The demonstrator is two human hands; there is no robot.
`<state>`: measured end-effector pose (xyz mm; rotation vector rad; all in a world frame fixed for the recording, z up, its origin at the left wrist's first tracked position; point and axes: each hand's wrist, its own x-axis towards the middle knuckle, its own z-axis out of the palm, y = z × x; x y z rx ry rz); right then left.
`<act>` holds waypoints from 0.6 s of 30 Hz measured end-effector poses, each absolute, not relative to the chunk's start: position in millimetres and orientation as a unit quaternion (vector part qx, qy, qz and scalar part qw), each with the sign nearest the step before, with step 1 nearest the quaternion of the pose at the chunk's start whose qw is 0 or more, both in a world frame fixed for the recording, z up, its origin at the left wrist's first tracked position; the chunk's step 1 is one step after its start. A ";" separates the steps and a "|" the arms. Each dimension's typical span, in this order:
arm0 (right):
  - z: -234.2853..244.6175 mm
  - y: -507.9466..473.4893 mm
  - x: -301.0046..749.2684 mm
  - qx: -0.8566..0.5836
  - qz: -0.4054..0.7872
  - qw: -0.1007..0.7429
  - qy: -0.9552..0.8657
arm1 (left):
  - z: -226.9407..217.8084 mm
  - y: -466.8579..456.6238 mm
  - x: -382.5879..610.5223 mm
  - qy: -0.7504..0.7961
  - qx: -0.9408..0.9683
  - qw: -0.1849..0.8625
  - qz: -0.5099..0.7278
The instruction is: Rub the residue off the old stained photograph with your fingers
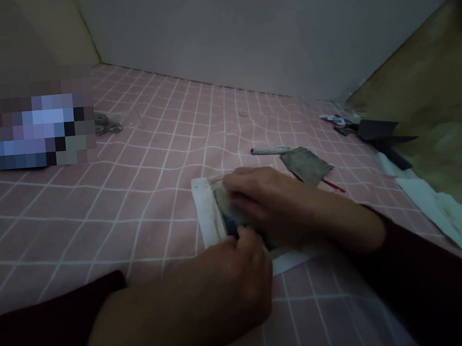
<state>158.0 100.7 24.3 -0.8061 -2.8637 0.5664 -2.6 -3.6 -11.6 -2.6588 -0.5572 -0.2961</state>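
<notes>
Right hand (262, 192) bends over the upper part of a white-edged piece (207, 215), its fingers curled downward and blurred; whether they pinch anything or only press, I cannot tell. Left hand (247, 273) rests at the near edge of the same piece, thumb and forefinger close together at the dark middle (230, 225), though it is not clear if they grip it. The two hands are near each other, with the right one farther from the wearer. The white-edged piece lies flat on a pink cloth (149, 201) with white grid lines, its white strip showing along the left side and again at the near side, below the right wrist. A pale greyish area (220, 194) shows just beside the right fingertips.

Beyond the right hand lies a grey square (307, 164), set at an angle, with a pale rod (269, 151) reaching out to its left and a red stick (334, 185) at its near right corner. Farther right, dark strips (377, 129) are bunched near the brownish wall (429, 104), and white sheets (444, 212) lie along its foot. On the far left, small metallic-looking things (108, 125) sit beside a pixelated area.
</notes>
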 end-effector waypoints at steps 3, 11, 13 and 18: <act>22.8 100.0 154.1 -0.221 0.221 0.069 -0.947 | -6.2 -2.8 -3.0 -0.203 -0.952 0.208 -0.096; 25.0 101.0 157.2 -0.255 0.206 0.067 -0.942 | 7.5 -2.8 -6.0 -0.187 -0.957 0.221 -0.007; 24.3 99.3 154.5 -0.226 0.233 0.071 -0.943 | 8.5 -2.4 -5.1 -0.185 -0.957 0.222 -0.005; 24.5 106.6 162.2 -0.275 0.166 0.045 -0.946 | 7.7 -2.3 -5.0 -0.192 -0.958 0.205 -0.054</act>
